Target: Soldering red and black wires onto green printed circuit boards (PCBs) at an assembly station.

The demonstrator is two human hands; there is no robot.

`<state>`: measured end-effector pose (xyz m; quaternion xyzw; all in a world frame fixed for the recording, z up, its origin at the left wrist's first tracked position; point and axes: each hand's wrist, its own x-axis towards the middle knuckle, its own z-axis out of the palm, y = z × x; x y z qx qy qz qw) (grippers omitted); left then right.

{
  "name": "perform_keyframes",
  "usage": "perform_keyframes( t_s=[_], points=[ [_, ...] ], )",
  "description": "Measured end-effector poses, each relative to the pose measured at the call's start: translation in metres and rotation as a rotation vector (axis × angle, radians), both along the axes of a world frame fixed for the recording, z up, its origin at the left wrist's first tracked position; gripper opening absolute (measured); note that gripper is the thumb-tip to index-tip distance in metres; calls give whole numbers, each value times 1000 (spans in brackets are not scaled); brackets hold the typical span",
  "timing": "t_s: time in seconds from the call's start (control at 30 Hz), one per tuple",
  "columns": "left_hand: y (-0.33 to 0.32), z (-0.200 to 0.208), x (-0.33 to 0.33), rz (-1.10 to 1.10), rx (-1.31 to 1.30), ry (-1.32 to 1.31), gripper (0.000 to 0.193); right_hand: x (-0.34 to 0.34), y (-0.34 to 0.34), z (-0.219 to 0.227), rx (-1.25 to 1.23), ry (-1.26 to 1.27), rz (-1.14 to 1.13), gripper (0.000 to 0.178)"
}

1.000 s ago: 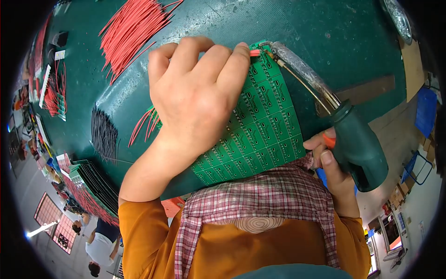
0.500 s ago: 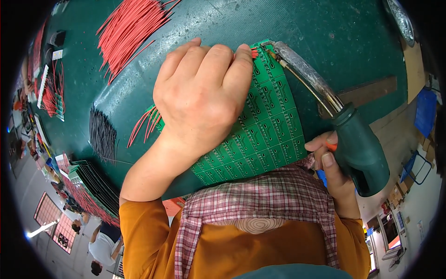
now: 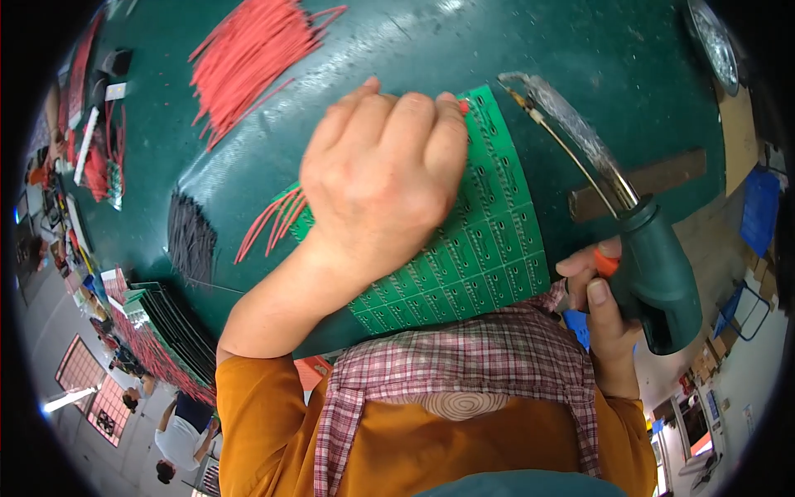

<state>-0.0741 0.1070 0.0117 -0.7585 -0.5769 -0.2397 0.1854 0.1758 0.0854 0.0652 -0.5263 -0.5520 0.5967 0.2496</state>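
Observation:
A green panel of small circuit boards [image 3: 489,240] lies in front of me, its near edge by my checked apron. My left hand [image 3: 385,166] is closed over its upper left part, back of the hand up. Beside the index fingertip a red wire end [image 3: 464,106] pokes out; the rest of that grip is hidden. Several red wires [image 3: 277,217] stick out from the panel's left side, behind my wrist. My right hand [image 3: 603,290] grips a dark green soldering gun [image 3: 661,273], with a finger at its orange trigger. Its tip [image 3: 517,93] is right of the panel's far corner, apart from it.
A bundle of red wires [image 3: 252,62] lies at the far left, with a bundle of black wires [image 3: 190,236] nearer. Stacked wired boards [image 3: 170,335] stand at the left edge. A flat bar [image 3: 638,184] lies to the right, and a metal dish [image 3: 714,50] beyond it.
The soldering gun has drawn back right, its tip leaving the panel's far corner. My left hand and the panel have shifted slightly right and nearer in the picture.

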Motion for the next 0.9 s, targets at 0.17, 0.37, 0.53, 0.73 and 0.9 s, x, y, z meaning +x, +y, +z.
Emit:
perform_keyframes(
  t_s=[0.17,0.37,0.53,0.73,0.9],
  points=[
    [-4,0,6,35,-125,-119,9,-6,-3,-11,-43,75,12,37],
    [-17,-9,12,40,-124,-200,11,13,-12,-29,26,17,-40,35],
    [-17,-20,17,107,-69,-155,9,24,1,-21,37,-261,154,47],
    [-26,-18,18,106,-87,-174,9,8,-25,-26,209,136,-137,33],
    [-65,0,-31,155,-76,-142,9,1,-20,-31,67,156,-172,33]
  ],
)
